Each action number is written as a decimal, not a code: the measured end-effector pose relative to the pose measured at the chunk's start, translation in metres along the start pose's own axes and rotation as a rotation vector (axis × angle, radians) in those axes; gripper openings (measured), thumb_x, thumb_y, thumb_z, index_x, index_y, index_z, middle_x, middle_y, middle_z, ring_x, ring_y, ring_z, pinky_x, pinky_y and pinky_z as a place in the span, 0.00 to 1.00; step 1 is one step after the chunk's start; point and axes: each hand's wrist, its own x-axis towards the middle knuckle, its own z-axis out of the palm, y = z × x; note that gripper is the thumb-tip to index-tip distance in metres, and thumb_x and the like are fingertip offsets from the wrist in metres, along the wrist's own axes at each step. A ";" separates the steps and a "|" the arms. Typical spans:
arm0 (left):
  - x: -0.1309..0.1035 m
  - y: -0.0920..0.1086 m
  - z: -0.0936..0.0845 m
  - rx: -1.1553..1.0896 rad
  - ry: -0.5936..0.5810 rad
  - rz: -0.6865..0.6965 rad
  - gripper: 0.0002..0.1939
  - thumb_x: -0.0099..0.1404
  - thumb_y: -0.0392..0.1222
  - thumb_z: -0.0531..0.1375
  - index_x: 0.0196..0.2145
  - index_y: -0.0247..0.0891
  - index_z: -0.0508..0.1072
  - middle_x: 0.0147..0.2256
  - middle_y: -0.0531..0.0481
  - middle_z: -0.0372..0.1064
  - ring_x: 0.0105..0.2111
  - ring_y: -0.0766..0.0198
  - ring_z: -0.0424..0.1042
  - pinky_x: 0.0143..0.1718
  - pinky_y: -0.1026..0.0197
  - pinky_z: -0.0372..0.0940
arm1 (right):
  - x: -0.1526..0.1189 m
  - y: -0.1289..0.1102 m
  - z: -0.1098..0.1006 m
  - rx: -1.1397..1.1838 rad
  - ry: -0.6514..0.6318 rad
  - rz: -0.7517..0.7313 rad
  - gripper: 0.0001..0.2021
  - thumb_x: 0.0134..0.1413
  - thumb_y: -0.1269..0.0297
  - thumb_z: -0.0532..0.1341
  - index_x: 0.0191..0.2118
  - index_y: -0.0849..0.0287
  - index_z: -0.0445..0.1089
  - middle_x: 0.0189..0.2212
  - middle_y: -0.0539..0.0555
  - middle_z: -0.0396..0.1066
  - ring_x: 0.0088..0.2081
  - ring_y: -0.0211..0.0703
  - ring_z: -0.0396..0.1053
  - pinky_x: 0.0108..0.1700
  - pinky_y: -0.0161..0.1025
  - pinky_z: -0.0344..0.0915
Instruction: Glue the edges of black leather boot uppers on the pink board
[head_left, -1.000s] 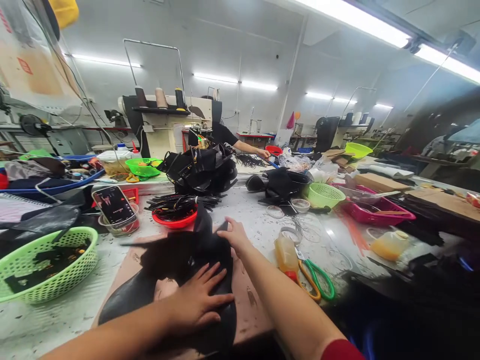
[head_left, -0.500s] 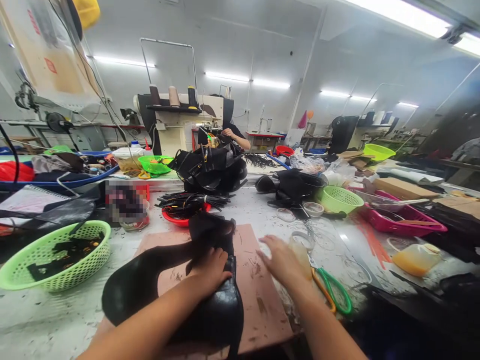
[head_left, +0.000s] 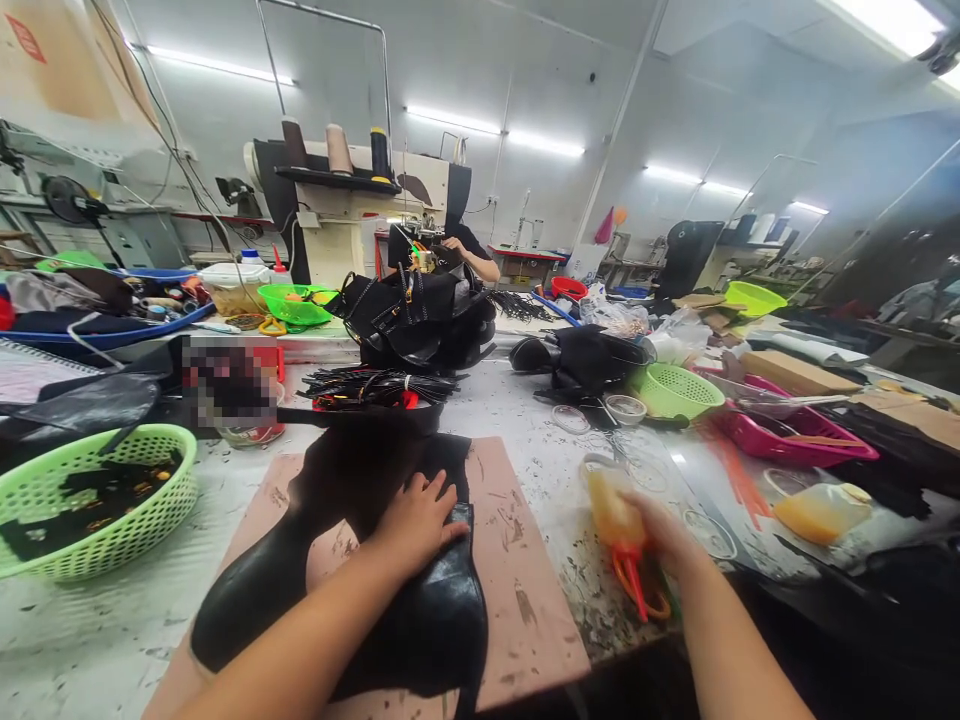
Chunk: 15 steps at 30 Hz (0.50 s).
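Black leather shoe-upper pieces (head_left: 420, 630) lie spread on a pink board (head_left: 517, 600) in front of me. My left hand (head_left: 416, 525) rests flat on them near the middle, fingers apart. To the right of the board, my right hand (head_left: 664, 530) is wrapped round a squeeze bottle (head_left: 611, 505) of yellowish glue, its red nozzle pointing down toward me. The bottle is a little blurred. Orange-handled scissors (head_left: 660, 603) show partly beneath the bottle and hand; the rest of them is hidden.
A green basket (head_left: 169, 500) with black scraps stands left. A bundle of black strips (head_left: 375, 385) lies behind the board, before a heap of black leather pieces (head_left: 420, 320). At right are a magenta basket (head_left: 795, 455) and another glue bottle (head_left: 825, 513). A co-worker (head_left: 476, 255) sits behind a sewing machine.
My right hand has moved right and closed on the glue bottle, now turned nozzle-down. The black leather beneath my left hand has unfolded flatter, its upper part now lying wider across the board.
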 end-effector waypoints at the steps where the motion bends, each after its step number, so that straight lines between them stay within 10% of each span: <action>1: 0.001 -0.001 0.001 0.001 0.009 0.002 0.24 0.63 0.50 0.53 0.54 0.39 0.64 0.58 0.41 0.55 0.50 0.44 0.60 0.46 0.45 0.59 | -0.002 0.001 0.000 0.199 0.014 -0.002 0.16 0.39 0.48 0.55 0.25 0.58 0.65 0.20 0.53 0.68 0.23 0.45 0.67 0.23 0.39 0.62; 6: 0.003 -0.014 0.004 -0.044 0.013 0.101 0.26 0.59 0.53 0.57 0.54 0.43 0.64 0.59 0.43 0.54 0.50 0.45 0.59 0.47 0.43 0.58 | -0.007 -0.014 0.022 0.941 0.078 -0.066 0.18 0.35 0.50 0.62 0.33 0.56 0.67 0.25 0.51 0.70 0.22 0.39 0.66 0.16 0.32 0.58; 15: 0.008 -0.015 0.002 -0.111 -0.033 0.058 0.32 0.58 0.53 0.58 0.56 0.37 0.60 0.60 0.40 0.51 0.52 0.45 0.59 0.50 0.44 0.58 | 0.007 -0.044 0.092 1.038 -0.031 -0.126 0.26 0.25 0.58 0.72 0.37 0.55 0.67 0.27 0.47 0.71 0.23 0.36 0.67 0.20 0.31 0.67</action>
